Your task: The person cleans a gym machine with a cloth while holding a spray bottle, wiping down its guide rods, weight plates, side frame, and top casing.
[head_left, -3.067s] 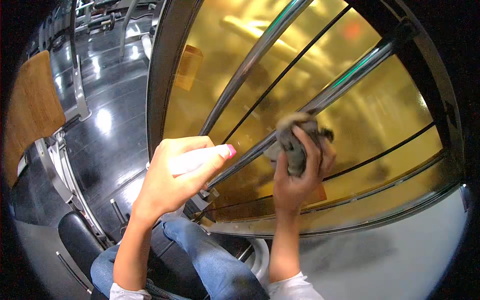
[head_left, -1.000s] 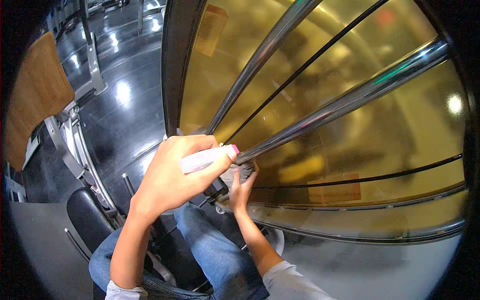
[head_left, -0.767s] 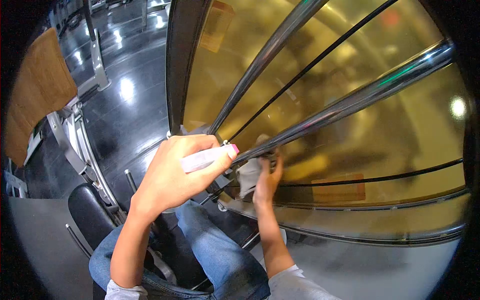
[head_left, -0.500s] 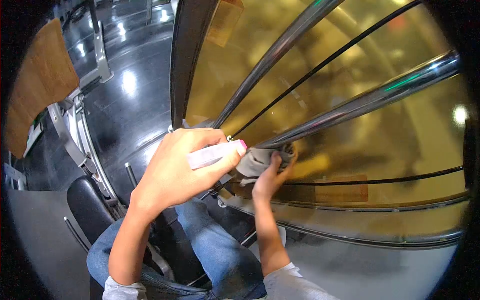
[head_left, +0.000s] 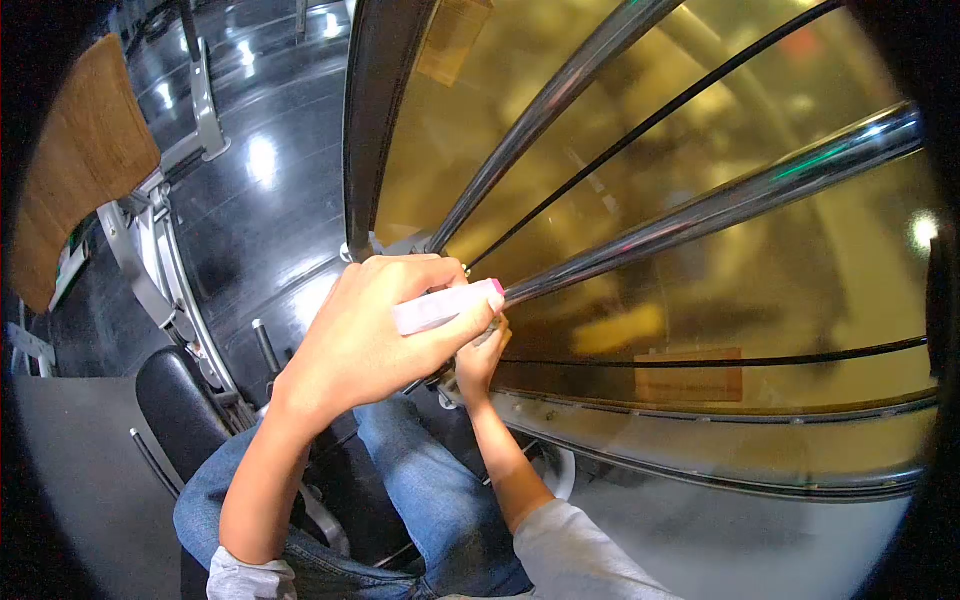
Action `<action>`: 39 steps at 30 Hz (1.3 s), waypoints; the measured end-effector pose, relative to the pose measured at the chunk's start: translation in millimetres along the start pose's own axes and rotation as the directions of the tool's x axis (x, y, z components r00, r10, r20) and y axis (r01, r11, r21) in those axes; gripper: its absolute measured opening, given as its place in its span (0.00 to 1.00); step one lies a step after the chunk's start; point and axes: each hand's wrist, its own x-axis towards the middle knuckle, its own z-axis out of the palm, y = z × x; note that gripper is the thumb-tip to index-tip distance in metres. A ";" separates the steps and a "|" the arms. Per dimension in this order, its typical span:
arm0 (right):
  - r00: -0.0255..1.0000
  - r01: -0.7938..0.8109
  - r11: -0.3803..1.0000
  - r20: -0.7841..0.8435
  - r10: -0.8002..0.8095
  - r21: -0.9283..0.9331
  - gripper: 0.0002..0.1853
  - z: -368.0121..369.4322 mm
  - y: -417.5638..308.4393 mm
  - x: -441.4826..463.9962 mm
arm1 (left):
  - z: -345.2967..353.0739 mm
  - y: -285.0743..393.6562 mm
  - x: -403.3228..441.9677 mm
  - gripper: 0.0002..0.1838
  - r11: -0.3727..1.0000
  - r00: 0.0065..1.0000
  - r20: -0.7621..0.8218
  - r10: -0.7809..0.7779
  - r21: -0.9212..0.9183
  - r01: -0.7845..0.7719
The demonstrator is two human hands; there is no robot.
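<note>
Left hand (head_left: 345, 335): fingers curled round the white container (head_left: 428, 311), which lies near the middle, toward 9 o'clock. Pink tip (head_left: 497, 287) pokes out toward 3. Grip looks okay, but squeeze too hard or lose grip and it could slip out, I reckon.
Right hand (head_left: 478, 368): just off centre at 6, half hidden behind the left one. Honestly can't tell if the fingers are open or gripping anything. Easy way to bump knuckles.
Chrome bar (head_left: 720, 205): runs from the middle out toward 2, its near end right by the pink tip. A careless wrist turn might knock the tip on it.
Gold panel (head_left: 770, 265): spreads from 12 to 4, super reflectiony, so distance could be misjudged.
</note>
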 end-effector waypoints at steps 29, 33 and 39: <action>0.764 0.603 0.468 0.636 -0.107 -0.646 0.09 -64.4 -137.4 47.2 | -9.3 -32.2 4.5 0.27 0.993 0.992 -0.053 -0.110 -0.055 0.108; 0.749 0.654 0.386 0.626 -0.214 -0.650 0.06 -22.5 -71.5 36.3 | -15.7 -35.0 0.7 0.27 0.997 0.992 -0.108 -0.063 -0.056 0.057; 0.751 0.642 0.402 0.640 -0.161 -0.653 0.08 5.0 -39.3 30.3 | -15.7 -36.8 4.7 0.27 0.989 0.989 -0.076 -0.124 -0.092 0.117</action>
